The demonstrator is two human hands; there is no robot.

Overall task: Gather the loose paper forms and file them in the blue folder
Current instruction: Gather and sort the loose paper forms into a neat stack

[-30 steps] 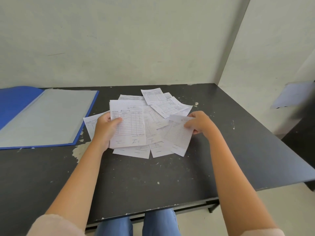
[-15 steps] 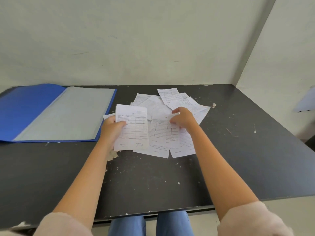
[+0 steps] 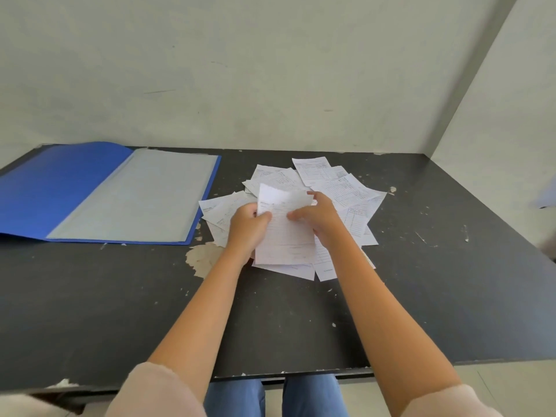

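Blue folder (image 3: 60, 188): one, open, far left on the table.
Loose paper forms (image 3: 346, 188): roughly a dozen, overlapping; exact count cannot be told.
Hands: two, left hand (image 3: 246, 227), right hand (image 3: 319, 218).
Table (image 3: 436, 281): one.

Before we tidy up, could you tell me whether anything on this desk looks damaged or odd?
Yes: the black desk has a chipped patch showing pale material just below the blue folder, with small flecks elsewhere. The forms lie in a skewed heap.

dark scuffed table (image 3: 421, 281), pale wall (image 3: 270, 70) behind, blue-jeaned knees (image 3: 234, 398) below
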